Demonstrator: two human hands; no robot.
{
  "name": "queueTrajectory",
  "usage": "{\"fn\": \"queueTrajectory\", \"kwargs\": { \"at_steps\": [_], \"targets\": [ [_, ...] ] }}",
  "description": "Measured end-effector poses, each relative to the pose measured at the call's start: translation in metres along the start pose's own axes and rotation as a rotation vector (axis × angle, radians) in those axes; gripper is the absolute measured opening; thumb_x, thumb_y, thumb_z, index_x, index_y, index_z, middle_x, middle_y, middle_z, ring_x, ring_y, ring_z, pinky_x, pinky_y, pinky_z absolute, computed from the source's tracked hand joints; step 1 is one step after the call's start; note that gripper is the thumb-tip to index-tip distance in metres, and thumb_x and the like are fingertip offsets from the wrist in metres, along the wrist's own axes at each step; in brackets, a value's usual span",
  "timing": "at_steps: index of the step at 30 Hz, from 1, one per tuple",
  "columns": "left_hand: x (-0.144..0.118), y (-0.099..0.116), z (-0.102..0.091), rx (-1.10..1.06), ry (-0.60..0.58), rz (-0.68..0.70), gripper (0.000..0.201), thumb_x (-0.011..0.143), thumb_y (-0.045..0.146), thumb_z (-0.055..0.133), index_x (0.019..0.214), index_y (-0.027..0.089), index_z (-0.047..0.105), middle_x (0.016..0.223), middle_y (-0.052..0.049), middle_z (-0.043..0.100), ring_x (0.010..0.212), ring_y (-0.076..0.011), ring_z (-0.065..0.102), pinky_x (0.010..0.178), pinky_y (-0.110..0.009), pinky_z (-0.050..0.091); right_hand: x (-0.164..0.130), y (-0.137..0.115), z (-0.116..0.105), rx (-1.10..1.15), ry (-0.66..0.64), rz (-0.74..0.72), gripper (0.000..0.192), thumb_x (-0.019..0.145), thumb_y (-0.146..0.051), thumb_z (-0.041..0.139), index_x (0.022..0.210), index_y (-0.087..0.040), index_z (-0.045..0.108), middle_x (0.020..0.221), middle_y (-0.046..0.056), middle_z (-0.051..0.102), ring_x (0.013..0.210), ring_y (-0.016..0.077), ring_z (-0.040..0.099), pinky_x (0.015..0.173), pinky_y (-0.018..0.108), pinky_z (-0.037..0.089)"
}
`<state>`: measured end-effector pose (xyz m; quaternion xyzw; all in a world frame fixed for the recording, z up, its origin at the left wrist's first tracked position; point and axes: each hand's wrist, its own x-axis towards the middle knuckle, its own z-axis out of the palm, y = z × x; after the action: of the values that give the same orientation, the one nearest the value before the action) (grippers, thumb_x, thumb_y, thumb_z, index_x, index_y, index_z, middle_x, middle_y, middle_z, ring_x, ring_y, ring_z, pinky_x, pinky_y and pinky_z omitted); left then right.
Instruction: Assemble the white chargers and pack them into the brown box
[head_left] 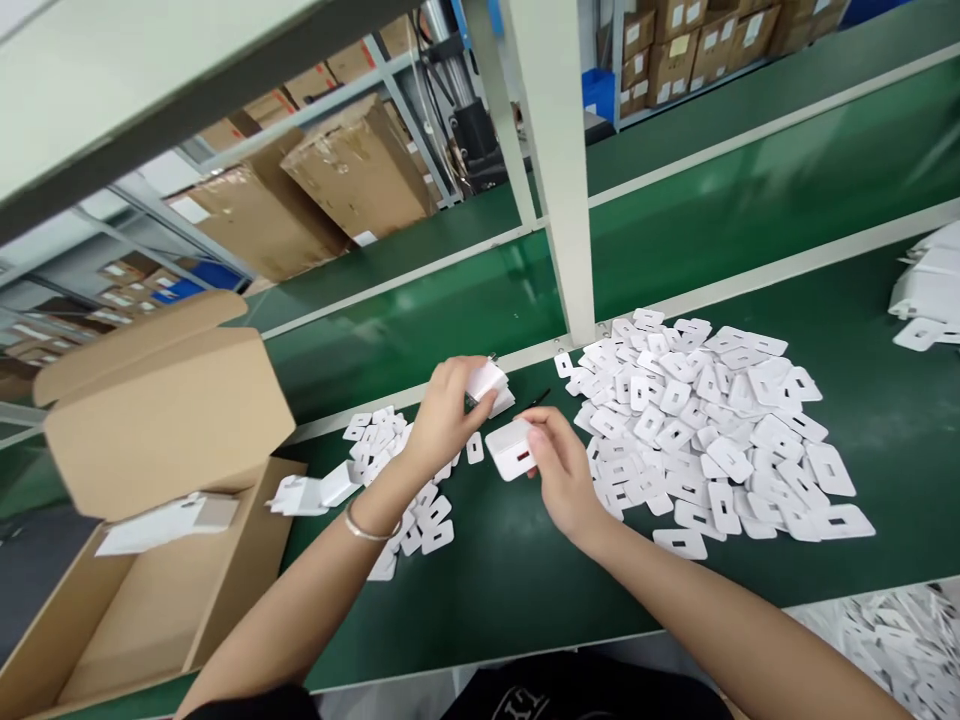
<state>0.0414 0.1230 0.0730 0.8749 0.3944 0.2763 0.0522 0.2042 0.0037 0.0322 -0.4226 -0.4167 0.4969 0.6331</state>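
Two hands are at work over the green mat [750,180]. Your left hand [444,418] is raised a little, fingers closed around a small white charger [487,382] near the far edge of the mat. Your right hand [561,470] sits just to the right and nearer you, thumb and fingers pinching a white card insert [510,450] that has a small dark slot in it. The two pieces are close but not touching.

A large heap of flat white inserts [712,430] lies to the right of your right hand, and a smaller scatter [390,470] lies under and left of your left wrist, which wears a thin bangle [367,530]. At the left, an open cardboard box [150,560] holds a few white pieces. A white post [559,170] stands on the far side of the mat.
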Motion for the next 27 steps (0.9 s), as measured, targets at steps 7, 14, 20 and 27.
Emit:
{"fn": "queueTrajectory", "kwargs": {
  "at_steps": [7, 14, 20, 27],
  "targets": [
    [-0.046, 0.035, -0.002, -0.198, 0.249, -0.098, 0.047, 0.111, 0.053, 0.031, 0.139, 0.022, 0.054, 0.127, -0.014, 0.059, 0.114, -0.0285, 0.059, 0.099, -0.046, 0.048, 0.009, -0.002, -0.005, -0.051, 0.086, -0.049, 0.037, 0.100, -0.060, 0.057, 0.106, -0.024, 0.060, 0.086, 0.002, 0.065, 0.070, 0.0174, 0.060, 0.059, 0.030, 0.049],
    [-0.099, 0.062, 0.039, -0.664, 0.129, -0.191, 0.043, 0.113, 0.048, 0.034, 0.150, 0.029, 0.046, 0.141, -0.012, 0.059, 0.126, -0.0258, 0.061, 0.103, -0.040, 0.051, 0.005, 0.003, -0.003, -0.239, -0.100, -0.090, 0.030, 0.101, -0.051, 0.060, 0.111, -0.024, 0.058, 0.090, 0.002, 0.066, 0.077, 0.0180, 0.064, 0.068, 0.031, 0.051],
    [-0.102, 0.046, 0.039, -0.734, 0.182, -0.100, 0.037, 0.113, 0.043, 0.038, 0.142, 0.031, 0.056, 0.128, -0.008, 0.067, 0.112, -0.0233, 0.063, 0.098, -0.039, 0.051, 0.007, -0.004, -0.004, -0.383, -0.273, -0.004, 0.030, 0.101, -0.046, 0.058, 0.121, -0.023, 0.061, 0.093, 0.002, 0.068, 0.077, 0.0177, 0.061, 0.069, 0.031, 0.049],
    [-0.102, 0.042, 0.034, -0.816, 0.101, -0.159, 0.039, 0.113, 0.044, 0.036, 0.141, 0.030, 0.059, 0.124, -0.008, 0.067, 0.107, -0.0224, 0.062, 0.096, -0.039, 0.050, 0.010, -0.002, -0.006, -0.463, -0.284, -0.010, 0.027, 0.102, -0.045, 0.058, 0.117, -0.024, 0.065, 0.091, 0.003, 0.068, 0.084, 0.0206, 0.064, 0.070, 0.032, 0.048]
  ]
}}
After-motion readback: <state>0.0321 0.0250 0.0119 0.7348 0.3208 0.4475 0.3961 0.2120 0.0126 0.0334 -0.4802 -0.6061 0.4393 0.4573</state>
